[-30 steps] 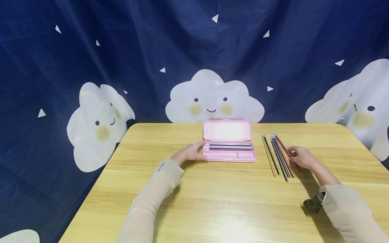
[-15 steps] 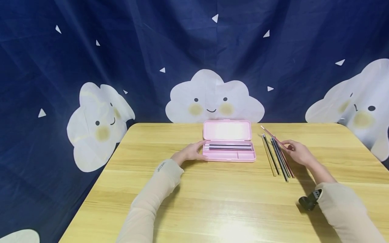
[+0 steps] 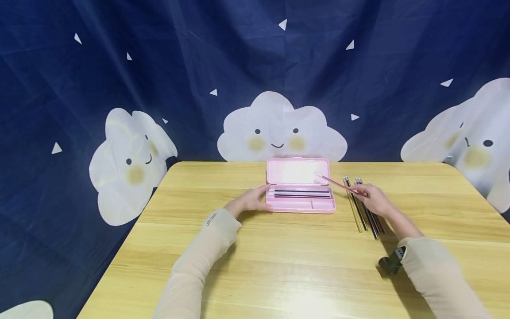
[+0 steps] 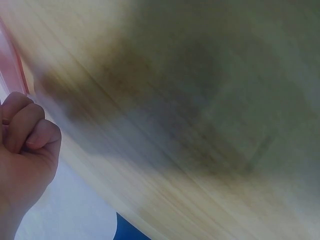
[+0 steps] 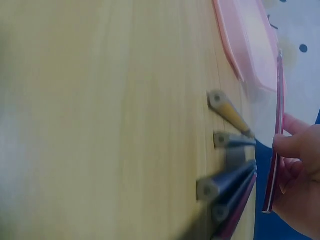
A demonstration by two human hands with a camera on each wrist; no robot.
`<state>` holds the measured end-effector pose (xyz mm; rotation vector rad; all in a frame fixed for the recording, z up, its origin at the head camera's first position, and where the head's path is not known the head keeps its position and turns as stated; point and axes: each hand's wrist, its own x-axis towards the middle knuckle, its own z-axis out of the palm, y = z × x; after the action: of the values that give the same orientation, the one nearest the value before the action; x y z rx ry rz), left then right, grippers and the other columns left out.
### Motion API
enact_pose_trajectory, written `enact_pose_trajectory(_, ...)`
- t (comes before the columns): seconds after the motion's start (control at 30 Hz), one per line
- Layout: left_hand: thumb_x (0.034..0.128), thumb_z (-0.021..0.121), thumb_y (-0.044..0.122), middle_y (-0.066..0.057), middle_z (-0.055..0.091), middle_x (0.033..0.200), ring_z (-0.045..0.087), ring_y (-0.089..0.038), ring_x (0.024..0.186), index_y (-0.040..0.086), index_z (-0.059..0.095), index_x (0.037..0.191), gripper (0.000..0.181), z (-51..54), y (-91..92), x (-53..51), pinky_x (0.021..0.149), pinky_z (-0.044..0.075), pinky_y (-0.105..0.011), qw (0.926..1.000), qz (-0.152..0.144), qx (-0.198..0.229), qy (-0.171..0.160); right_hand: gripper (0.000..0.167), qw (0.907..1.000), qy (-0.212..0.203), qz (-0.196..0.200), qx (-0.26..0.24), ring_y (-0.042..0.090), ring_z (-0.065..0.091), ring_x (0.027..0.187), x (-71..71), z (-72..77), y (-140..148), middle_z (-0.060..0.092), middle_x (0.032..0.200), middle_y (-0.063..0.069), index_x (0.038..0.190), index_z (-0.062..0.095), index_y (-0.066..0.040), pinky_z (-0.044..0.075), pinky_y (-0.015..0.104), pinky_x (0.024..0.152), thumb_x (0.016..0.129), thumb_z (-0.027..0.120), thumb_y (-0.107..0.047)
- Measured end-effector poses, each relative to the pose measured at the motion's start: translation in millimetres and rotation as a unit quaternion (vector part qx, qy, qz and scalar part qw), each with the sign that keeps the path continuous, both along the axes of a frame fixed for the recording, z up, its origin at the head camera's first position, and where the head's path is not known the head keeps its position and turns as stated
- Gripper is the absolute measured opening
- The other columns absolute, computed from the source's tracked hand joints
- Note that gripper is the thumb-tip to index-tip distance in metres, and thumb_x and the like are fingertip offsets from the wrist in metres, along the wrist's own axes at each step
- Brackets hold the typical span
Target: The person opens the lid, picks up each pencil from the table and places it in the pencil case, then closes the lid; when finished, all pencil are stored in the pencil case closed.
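A pink pencil case [image 3: 292,209] lies with its lid raised; several pencils [image 3: 299,194] rest in its long rear compartment, and the two front compartments hold nothing. My left hand [image 3: 249,200] grips the case's left end between thumb and fingers; in the left wrist view the other fingers of that hand [image 4: 30,145] are curled. My right hand [image 3: 374,200] pinches a dark red pencil [image 3: 338,184] above the loose pencils, its far end pointing left over the lid. In the right wrist view the red pencil [image 5: 278,110] stands between thumb and fingers.
Several loose pencils [image 3: 353,208] lie side by side on the wooden table [image 3: 279,257], right of the case. A dark blue curtain [image 3: 247,53] with white clouds hangs behind the table's back edge. A black device [image 3: 392,262] sits at the right wrist.
My right hand has lifted the red pencil from the right side of the loose pencils and moved it left towards the case, tilting it. My left hand has stayed in place.
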<state>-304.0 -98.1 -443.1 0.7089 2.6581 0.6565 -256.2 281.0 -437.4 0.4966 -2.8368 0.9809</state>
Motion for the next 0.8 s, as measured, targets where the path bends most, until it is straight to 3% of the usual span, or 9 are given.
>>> enact_pose_trajectory(0.17,0.0778,0.070,0.037,-0.016,0.051,0.123,0.048,-0.024,0.101,0.012,0.026,0.144,0.084,1.9,0.5,2.0,0.103,0.034,-0.037,1.0000,-0.003,-0.002,0.002,0.026,0.9997,0.015,0.017,-0.001,0.024,0.046,0.074,-2.6,-0.5,-12,0.056,0.079,0.014,0.106,0.062,0.008,0.038,0.035,0.064,0.081,0.055,0.011)
enact_pose_trajectory(0.47,0.0773,0.071,0.036,-0.016,0.049,0.128,0.047,-0.023,0.103,0.009,0.027,0.144,0.084,2.1,0.5,1.5,0.103,0.034,-0.036,0.9999,-0.007,0.001,0.012,0.029,0.9976,0.039,0.057,0.001,0.025,0.051,0.078,-9.4,-2.6,-38,0.061,0.087,0.017,0.106,0.064,0.006,0.042,0.037,0.068,0.080,0.055,0.013)
enact_pose_trajectory(0.57,0.0771,0.071,0.037,-0.015,0.054,0.118,0.048,-0.020,0.096,0.010,0.027,0.144,0.084,1.5,0.9,0.3,0.101,0.036,-0.036,0.9999,-0.008,0.001,0.014,0.030,0.9968,0.043,0.067,0.000,0.024,0.049,0.077,-12.1,-2.5,-47,0.059,0.085,0.016,0.107,0.064,0.006,0.042,0.036,0.067,0.079,0.055,0.014)
enact_pose_trajectory(0.7,0.0769,0.071,0.037,-0.010,0.054,0.085,0.046,-0.017,0.075,0.011,0.026,0.144,0.086,0.7,0.9,-0.2,0.093,0.039,-0.033,1.0000,-0.001,-0.002,0.003,0.031,0.9955,0.047,0.082,0.008,0.022,0.047,0.076,-15.8,-3.2,-59,0.054,0.080,0.013,0.107,0.065,0.003,0.039,0.034,0.068,0.080,0.054,0.013)
enact_pose_trajectory(0.77,0.0765,0.072,0.037,-0.008,0.050,0.080,0.046,-0.017,0.074,0.012,0.026,0.145,0.086,0.1,0.4,-0.1,0.093,0.039,-0.033,1.0000,0.003,-0.003,-0.002,0.031,0.9942,0.058,0.089,0.016,0.023,0.047,0.076,-18.0,-3.5,-64,0.053,0.078,0.012,0.105,0.066,0.002,0.039,0.036,0.069,0.080,0.054,0.013)
enact_pose_trajectory(0.8,0.0765,0.072,0.037,-0.009,0.054,0.087,0.049,-0.018,0.079,0.013,0.026,0.145,0.085,-0.2,0.2,-0.1,0.095,0.038,-0.033,1.0000,0.003,0.000,-0.004,0.030,0.9935,0.062,0.093,0.020,0.023,0.047,0.076,-19.1,-3.5,-67,0.054,0.078,0.013,0.105,0.067,0.002,0.040,0.036,0.069,0.079,0.054,0.012)
